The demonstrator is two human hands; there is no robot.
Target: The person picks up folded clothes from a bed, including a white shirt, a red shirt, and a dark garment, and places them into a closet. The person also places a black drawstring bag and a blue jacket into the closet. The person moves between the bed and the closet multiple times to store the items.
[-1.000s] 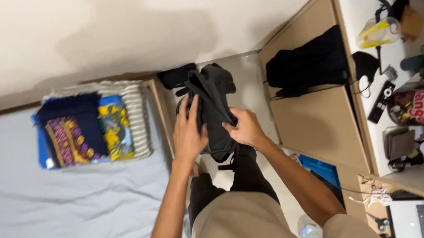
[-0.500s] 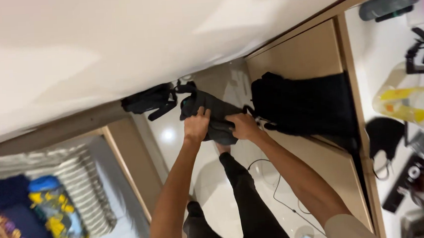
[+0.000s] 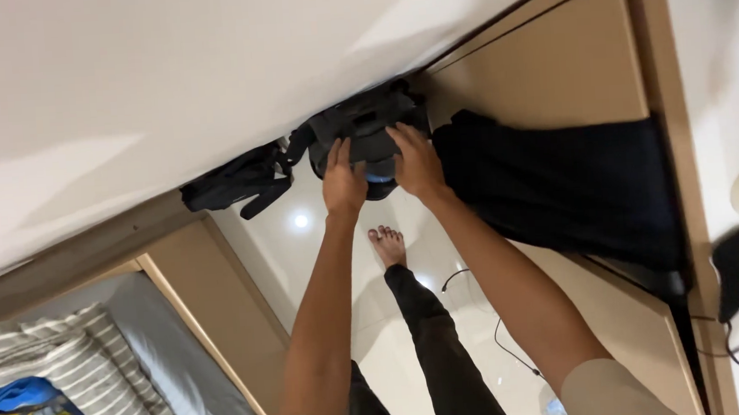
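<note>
My left hand [image 3: 344, 180] and my right hand [image 3: 415, 161] both press on a dark grey folded garment [image 3: 367, 127], which rests on a dark bag-like heap on the floor against the white wall. Each hand grips one side of the bundle. My arms reach far forward. My bare foot [image 3: 388, 245] and a leg in black trousers stand on the glossy white floor just below the hands.
A black strapped bag [image 3: 235, 183] lies left of the bundle by the wall. A black cloth [image 3: 556, 187] hangs over the wooden cabinet [image 3: 549, 60] at the right. A thin cable [image 3: 478, 312] trails on the floor. The bed with a striped pillow [image 3: 80, 370] is at the lower left.
Both hands carried the dark garment away from my body and down to the floor by the wall. The view swung toward the corner; the bed slid to the lower left.
</note>
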